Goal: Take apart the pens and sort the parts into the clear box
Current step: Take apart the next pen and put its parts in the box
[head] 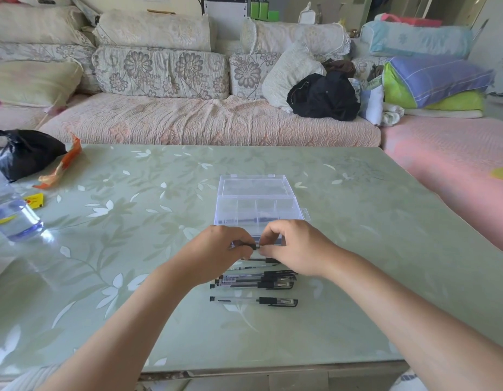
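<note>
Head view: my left hand (226, 245) and right hand (294, 249) meet, each pinching one end of a slim black-tipped pen (248, 245), apparently to pull it apart. The clear box (258, 206), hard plastic with dividers, stands open just beyond my knuckles; the waiting pens (254, 283) lie beneath them on the glossy table (131, 249).

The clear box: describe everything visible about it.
The clear box looks like thin transparent plastic and stands on the green floral table, just beyond both hands. Its lid is swung open and back, with two small hinge tabs showing along its far edge. Inside, dividers split the tray into compartments; dark pen parts seem to lie along the near row, though glare blurs them. A small hang tab juts from its right side. The left hand and right hand hide its near edge; contact cannot be told.
</note>
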A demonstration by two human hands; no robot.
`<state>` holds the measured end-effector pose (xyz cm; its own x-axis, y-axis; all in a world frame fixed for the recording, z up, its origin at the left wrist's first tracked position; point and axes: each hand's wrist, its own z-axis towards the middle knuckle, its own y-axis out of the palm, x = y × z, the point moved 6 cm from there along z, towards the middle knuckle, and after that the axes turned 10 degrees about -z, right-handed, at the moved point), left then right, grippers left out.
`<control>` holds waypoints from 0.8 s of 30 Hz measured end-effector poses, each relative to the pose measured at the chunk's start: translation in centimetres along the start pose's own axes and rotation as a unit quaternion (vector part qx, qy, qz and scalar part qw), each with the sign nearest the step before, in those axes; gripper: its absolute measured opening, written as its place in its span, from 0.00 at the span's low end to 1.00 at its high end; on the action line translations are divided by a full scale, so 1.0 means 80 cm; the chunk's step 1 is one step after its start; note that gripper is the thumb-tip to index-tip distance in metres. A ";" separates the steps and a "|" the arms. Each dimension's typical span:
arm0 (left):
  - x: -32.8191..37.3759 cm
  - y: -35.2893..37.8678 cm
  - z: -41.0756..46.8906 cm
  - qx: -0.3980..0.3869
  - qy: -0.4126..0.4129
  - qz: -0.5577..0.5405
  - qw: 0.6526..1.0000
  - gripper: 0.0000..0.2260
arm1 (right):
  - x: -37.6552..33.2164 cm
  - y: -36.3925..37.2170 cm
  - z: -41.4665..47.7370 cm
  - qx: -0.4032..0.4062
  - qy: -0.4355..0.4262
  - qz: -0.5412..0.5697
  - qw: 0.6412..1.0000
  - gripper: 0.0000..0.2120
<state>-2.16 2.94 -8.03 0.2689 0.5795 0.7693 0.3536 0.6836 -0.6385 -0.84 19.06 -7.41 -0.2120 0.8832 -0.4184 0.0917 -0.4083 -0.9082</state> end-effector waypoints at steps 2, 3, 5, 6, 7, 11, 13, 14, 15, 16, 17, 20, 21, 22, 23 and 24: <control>-0.001 -0.001 0.000 0.000 -0.002 0.000 1.000 0.05 | 0.000 0.002 0.001 -0.009 0.000 -0.001 1.000 0.05; -0.001 -0.001 -0.001 -0.001 -0.003 -0.002 1.000 0.06 | 0.000 0.003 0.001 -0.011 -0.002 -0.006 1.000 0.05; -0.002 -0.002 -0.001 -0.001 -0.006 -0.009 1.000 0.05 | -0.001 0.003 0.001 -0.002 -0.010 -0.021 1.000 0.06; -0.002 -0.002 -0.001 -0.001 -0.006 -0.013 1.000 0.05 | -0.003 0.002 0.001 0.005 -0.013 -0.028 1.000 0.06; -0.003 -0.001 0.000 0.000 -0.006 -0.017 1.000 0.06 | -0.003 0.001 0.001 0.012 -0.013 -0.033 0.999 0.07; -0.001 -0.003 -0.001 0.024 0.015 -0.001 1.000 0.05 | 0.000 0.002 0.001 0.008 0.012 -0.016 1.000 0.06; 0.000 -0.003 -0.002 0.032 0.027 0.013 0.999 0.05 | 0.002 0.004 0.000 0.000 0.018 0.000 1.000 0.06; 0.000 -0.002 -0.002 0.032 0.031 0.012 0.999 0.05 | 0.003 0.003 -0.002 -0.004 0.020 0.007 1.000 0.06; -0.001 -0.002 -0.002 0.033 0.032 0.008 0.999 0.05 | 0.005 0.001 -0.003 -0.007 0.023 0.014 1.000 0.07; -0.001 -0.002 -0.001 0.034 0.030 0.003 0.999 0.05 | 0.008 -0.004 -0.005 -0.006 0.028 0.021 0.999 0.07; -0.001 -0.003 0.000 0.035 0.027 0.001 0.999 0.05 | 0.013 -0.011 -0.006 0.001 0.033 0.026 0.999 0.07; -0.001 0.001 0.003 0.028 0.013 0.004 1.000 0.07 | 0.039 -0.039 -0.014 0.038 0.069 -0.020 0.997 0.09; -0.001 0.003 0.004 0.022 0.008 0.009 1.000 0.08 | 0.049 -0.045 -0.018 0.042 0.086 -0.051 0.994 0.10; -0.001 0.006 0.004 0.014 0.004 0.017 1.000 0.08 | 0.059 -0.048 -0.022 0.039 0.101 -0.082 0.991 0.10; -0.001 0.009 0.004 0.007 0.001 0.023 1.000 0.07 | 0.067 -0.046 -0.025 0.031 0.112 -0.109 0.987 0.10; -0.002 0.012 0.004 0.001 -0.003 0.026 1.000 0.06 | 0.075 -0.042 -0.027 0.019 0.118 -0.133 0.984 0.10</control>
<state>-2.16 3.63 -8.76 0.2824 0.6164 0.7350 0.3379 0.6532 -0.6776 -0.29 26.23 -6.83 0.0094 0.9871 -0.1596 0.0267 -0.1598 -0.9868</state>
